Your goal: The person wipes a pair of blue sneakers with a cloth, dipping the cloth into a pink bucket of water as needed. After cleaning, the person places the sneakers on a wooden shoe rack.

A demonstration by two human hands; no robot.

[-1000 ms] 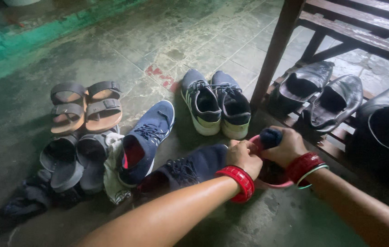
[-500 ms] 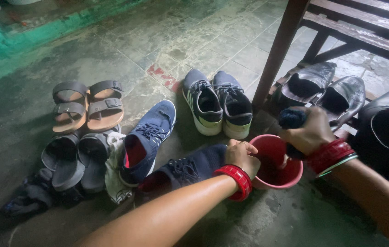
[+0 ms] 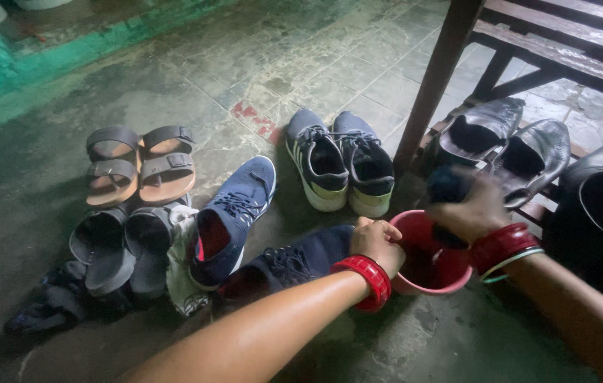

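Head view, looking down at a tiled floor (image 3: 259,78). The left hand (image 3: 376,241) rests on the near rim of a small red bowl (image 3: 430,273) that stands on the floor, its fingers curled closed over the edge and steadying it. The right hand (image 3: 473,211) is closed around a dark blue cloth wad (image 3: 447,186), held over the bowl's far rim; the hand is motion-blurred, so the exact finger placement cannot be told. Both wrists carry red bangles.

Handling, as a judgement: the bowl appears to be thin moulded plastic, light and fairly stiff, and liable to slide or tip on the damp-looking floor if pressed off-centre; the rim, pinched between thumb and fingers as shown, is the natural place to hold it. Whether it contains liquid cannot be made out. The cloth looks soft and compressible, probably wet and therefore heavier and prone to dripping; a whole-hand grip bunching it into a ball suits it best.

Surroundings: just left of the bowl lies a navy sneaker (image 3: 294,259), touching or nearly touching the left hand; a second blue sneaker (image 3: 234,216) lies further left. A grey pair of trainers (image 3: 340,163) stands beyond the bowl, brown sandals (image 3: 138,167) and grey slippers (image 3: 120,245) at far left. Black leather shoes (image 3: 507,145) sit on a low rack under a wooden bench (image 3: 550,35).
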